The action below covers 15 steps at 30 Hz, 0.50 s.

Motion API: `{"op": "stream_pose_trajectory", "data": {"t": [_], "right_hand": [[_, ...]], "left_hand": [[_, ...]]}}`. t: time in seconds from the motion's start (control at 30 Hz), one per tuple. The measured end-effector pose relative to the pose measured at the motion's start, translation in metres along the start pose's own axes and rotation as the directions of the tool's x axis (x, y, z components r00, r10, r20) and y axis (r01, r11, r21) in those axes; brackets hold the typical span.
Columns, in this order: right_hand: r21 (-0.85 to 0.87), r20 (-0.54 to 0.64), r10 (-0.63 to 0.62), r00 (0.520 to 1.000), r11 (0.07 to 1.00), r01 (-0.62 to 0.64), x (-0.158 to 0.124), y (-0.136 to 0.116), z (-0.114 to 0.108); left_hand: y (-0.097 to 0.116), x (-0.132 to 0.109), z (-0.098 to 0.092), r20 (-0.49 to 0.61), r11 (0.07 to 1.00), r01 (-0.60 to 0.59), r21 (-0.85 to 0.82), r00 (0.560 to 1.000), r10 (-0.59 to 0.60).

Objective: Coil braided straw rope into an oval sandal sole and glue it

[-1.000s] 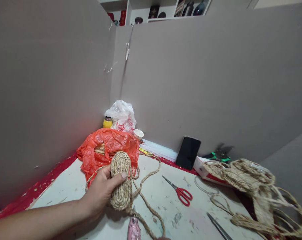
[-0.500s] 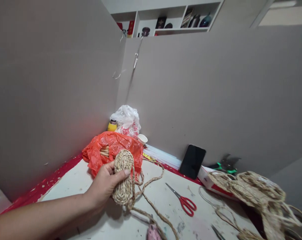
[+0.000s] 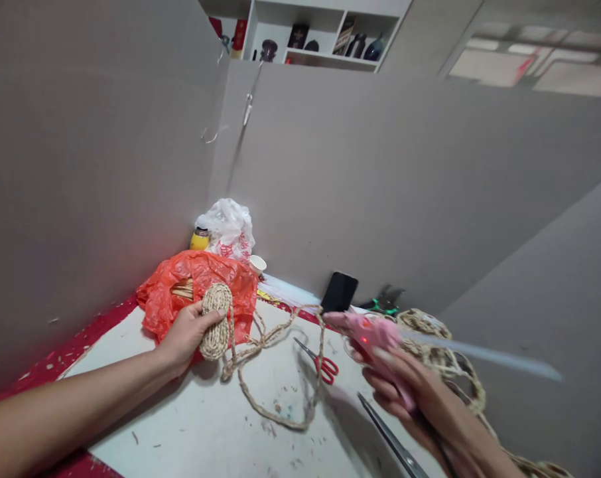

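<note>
My left hand [image 3: 184,338] grips an oval coil of braided straw cord [image 3: 215,322] upright, thumb across its face. From the coil a loose length of the braided cord [image 3: 275,418] loops over the white board. My right hand [image 3: 404,385] is wrapped around a pink glue gun [image 3: 375,332] with a red light lit, its nozzle pointing left. A long translucent glue stick [image 3: 484,350] sticks out of the gun's back. The cord's loop passes close by the nozzle; whether they touch I cannot tell.
Red-handled scissors [image 3: 325,368] and a long metal tool [image 3: 390,435] lie on the white board [image 3: 181,425]. A red plastic bag [image 3: 156,299] stands behind my left hand. Along the wall are a black phone [image 3: 339,292], green-handled pliers [image 3: 385,302] and more braided cord [image 3: 424,325].
My right hand has come into view holding the glue gun, which has risen from the bottom edge. The loose cord has shifted. The view has turned right, so the coil appears further left.
</note>
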State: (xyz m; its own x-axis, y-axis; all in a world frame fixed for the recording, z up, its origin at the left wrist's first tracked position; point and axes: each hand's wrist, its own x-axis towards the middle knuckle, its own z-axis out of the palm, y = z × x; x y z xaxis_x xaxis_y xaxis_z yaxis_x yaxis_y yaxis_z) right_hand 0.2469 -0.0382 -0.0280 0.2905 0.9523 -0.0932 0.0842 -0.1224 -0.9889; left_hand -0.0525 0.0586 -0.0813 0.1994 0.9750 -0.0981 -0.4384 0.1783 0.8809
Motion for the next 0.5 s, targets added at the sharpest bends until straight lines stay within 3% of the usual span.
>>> {"op": "stream_pose_trajectory", "data": {"t": [0.03, 0.1, 0.27, 0.4, 0.5], "right_hand": [[-0.070, 0.111, -0.002, 0.994, 0.997, 0.010, 0.010, -0.014, 0.003], [-0.113, 0.151, -0.002, 0.988, 0.993, 0.020, 0.026, -0.042, 0.005], [-0.025, -0.019, -0.160, 0.987, 0.987, 0.159, 0.031, -0.091, -0.010], [0.219, -0.101, -0.251, 0.963, 0.938, 0.267, 0.013, -0.083, 0.000], [0.285, 0.032, -0.240, 0.970, 0.933, 0.221, -0.006, -0.051, 0.032]], "left_hand": [[0.000, 0.000, -0.001, -0.001, 1.000, -0.002, -0.002, 1.000, 0.002], [0.001, 0.000, -0.002, -0.001, 1.000, -0.007, -0.011, 1.000, 0.007], [0.003, -0.003, 0.001, 0.012, 0.999, 0.006, -0.047, 1.000, -0.006], [0.006, -0.010, 0.009, 0.045, 0.996, 0.051, -0.075, 0.998, -0.048], [0.010, -0.018, 0.015, 0.090, 0.991, 0.086, -0.099, 0.993, -0.077]]}}
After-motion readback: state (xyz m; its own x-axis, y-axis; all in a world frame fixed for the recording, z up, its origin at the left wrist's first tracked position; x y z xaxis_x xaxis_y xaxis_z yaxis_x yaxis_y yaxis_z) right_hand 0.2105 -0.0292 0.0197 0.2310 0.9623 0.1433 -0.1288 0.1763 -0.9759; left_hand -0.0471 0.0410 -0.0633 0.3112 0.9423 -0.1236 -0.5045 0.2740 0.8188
